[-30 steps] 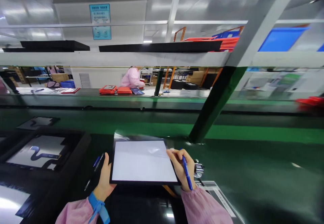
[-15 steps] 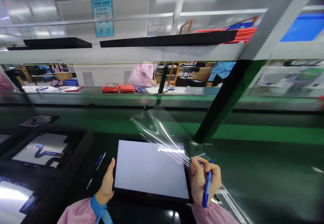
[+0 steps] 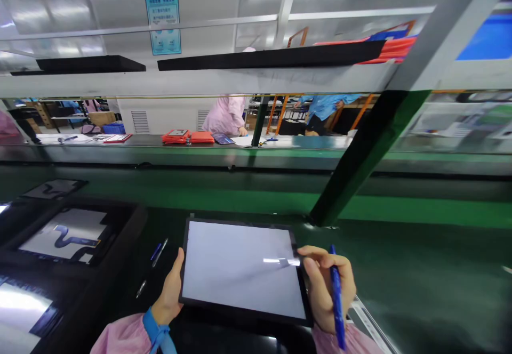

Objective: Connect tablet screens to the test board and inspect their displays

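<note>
A display panel (image 3: 244, 268) with a pale, lit-looking face and black border is tilted up in front of me. My left hand (image 3: 170, 287), with a blue band at the wrist, grips the panel's left edge, thumb in front. At the panel's right edge is my right hand (image 3: 330, 284), its fingertips against the border. A blue pen (image 3: 338, 300) is tucked between the fingers of that hand and points down past the wrist. A bright reflection crosses the panel's right side. Whether clear film lies on its face I cannot tell.
Black trays (image 3: 132, 231) on the left hold several panels with ribbon cables. Pens (image 3: 160, 252) lie beside them. A dark slanted post (image 3: 360, 167) rises behind my right hand. Beyond a shelf (image 3: 240, 79), a person in pink (image 3: 228, 114) stands near red folders (image 3: 202, 137).
The clear film that my right hand held raised over the panel no longer shows. My right hand has shifted slightly right onto the panel's edge; my left hand keeps its hold.
</note>
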A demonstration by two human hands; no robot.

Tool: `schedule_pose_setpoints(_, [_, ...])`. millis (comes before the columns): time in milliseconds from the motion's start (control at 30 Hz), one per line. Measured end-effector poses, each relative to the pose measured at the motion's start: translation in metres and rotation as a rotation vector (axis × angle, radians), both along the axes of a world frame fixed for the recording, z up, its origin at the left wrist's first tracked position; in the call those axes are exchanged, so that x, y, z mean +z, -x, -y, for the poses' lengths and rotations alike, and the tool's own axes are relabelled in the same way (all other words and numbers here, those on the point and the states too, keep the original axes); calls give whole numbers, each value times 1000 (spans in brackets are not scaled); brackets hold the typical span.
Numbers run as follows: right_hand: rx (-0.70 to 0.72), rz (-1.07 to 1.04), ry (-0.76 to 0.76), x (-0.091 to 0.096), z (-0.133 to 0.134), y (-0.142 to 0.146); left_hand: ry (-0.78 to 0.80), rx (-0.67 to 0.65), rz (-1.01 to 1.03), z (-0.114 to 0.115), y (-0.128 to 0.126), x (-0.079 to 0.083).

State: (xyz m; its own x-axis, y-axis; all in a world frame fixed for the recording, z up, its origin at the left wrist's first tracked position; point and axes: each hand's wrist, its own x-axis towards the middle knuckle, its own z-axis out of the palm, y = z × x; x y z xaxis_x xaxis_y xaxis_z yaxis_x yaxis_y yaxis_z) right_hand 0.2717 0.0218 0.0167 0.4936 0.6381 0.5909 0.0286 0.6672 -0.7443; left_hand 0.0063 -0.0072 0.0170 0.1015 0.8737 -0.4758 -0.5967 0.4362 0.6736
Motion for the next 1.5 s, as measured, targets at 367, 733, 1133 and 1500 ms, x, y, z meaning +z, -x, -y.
schedule_pose_setpoints(367, [-80,990,-63,14,13,68,-28,47,-77,0,-4,1])
schedule_pose_setpoints(733, [-48,903,-66,1,-1,29,-50,125,-48,-5,3,6])
schedule_pose_setpoints(1133, [379,123,401,-10,9,-1,-109,157,-44,-11,10,-10])
schedule_pose_setpoints(1500, [458,60,352,-22,3,-6,58,107,-87,-11,9,8])
